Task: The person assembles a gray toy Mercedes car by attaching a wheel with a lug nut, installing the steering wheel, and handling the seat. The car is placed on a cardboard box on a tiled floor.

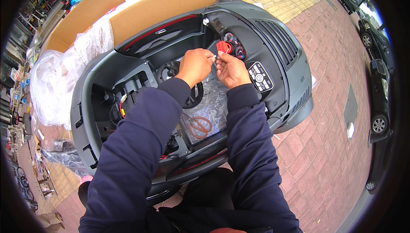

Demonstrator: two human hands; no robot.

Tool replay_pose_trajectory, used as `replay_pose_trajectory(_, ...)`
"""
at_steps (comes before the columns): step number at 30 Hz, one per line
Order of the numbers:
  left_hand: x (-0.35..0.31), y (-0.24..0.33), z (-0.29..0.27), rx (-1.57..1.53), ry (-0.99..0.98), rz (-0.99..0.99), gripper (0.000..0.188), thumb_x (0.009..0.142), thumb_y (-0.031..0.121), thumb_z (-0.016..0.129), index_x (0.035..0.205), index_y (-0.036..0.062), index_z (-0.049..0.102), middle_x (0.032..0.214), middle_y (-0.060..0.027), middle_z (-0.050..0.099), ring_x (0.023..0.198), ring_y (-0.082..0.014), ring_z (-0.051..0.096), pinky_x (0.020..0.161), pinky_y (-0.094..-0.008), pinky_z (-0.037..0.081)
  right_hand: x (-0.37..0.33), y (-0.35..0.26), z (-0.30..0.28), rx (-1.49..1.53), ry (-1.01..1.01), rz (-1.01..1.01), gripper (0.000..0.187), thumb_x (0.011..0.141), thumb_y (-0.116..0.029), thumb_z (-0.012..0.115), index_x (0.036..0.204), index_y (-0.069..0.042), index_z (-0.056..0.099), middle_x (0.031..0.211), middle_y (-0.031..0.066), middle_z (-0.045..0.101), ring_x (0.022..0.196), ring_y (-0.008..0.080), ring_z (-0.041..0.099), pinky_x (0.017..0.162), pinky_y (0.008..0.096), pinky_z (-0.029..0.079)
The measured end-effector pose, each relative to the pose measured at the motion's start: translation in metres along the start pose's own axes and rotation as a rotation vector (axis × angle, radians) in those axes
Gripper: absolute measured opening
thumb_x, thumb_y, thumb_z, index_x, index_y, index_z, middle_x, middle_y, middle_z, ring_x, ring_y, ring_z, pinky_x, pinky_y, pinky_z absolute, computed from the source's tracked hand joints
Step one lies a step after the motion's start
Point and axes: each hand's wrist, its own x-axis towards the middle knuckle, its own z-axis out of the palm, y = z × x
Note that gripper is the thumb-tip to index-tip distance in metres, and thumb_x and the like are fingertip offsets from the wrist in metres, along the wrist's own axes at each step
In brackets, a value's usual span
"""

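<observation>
Both hands meet over the open cabin of a dark grey plastic ride-on car [302, 79]. The left hand [195, 67] and right hand [232, 70] pinch a small white piece [214, 57] between their fingertips, near the round black dashboard gauges [241, 52]. A bright red plastic piece [224, 47] sits just beyond the right fingertips; whether they touch it, I cannot tell. Below lies a reddish-brown looped cable [209, 124].

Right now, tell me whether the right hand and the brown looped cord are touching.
Apart: the head view shows clear plastic in a plain gap between the right hand and the brown looped cord.
</observation>
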Motion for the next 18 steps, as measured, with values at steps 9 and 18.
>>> replay_pose_trajectory(9,-0.006,0.005,-0.003,0.326,0.039,0.179,0.015,0.086,0.02,0.069,0.096,0.0085,0.074,0.09,-0.0093,0.068,0.086,-0.0349,0.067,0.074,-0.0444,0.054,-0.004,-0.001,0.003,-0.05,-0.028,-0.021,0.01,0.093,-0.011,0.064,0.09,-0.001,0.065,0.074,0.0031,0.062,0.061,0.011,0.059,0.053,0.0246,0.052)
replay_pose_trajectory(18,-0.001,-0.014,-0.007,-0.368,-0.108,-0.213,0.022,0.087,0.02,0.07,0.093,-0.0008,0.074,0.074,-0.0081,0.069,0.067,-0.0157,0.063,0.065,-0.0318,0.049,-0.004,-0.002,0.002,-0.163,-0.063,-0.046,0.01,0.094,-0.009,0.061,0.091,0.0,0.064,0.076,0.0031,0.061,0.062,0.0112,0.058,0.055,0.0254,0.053)
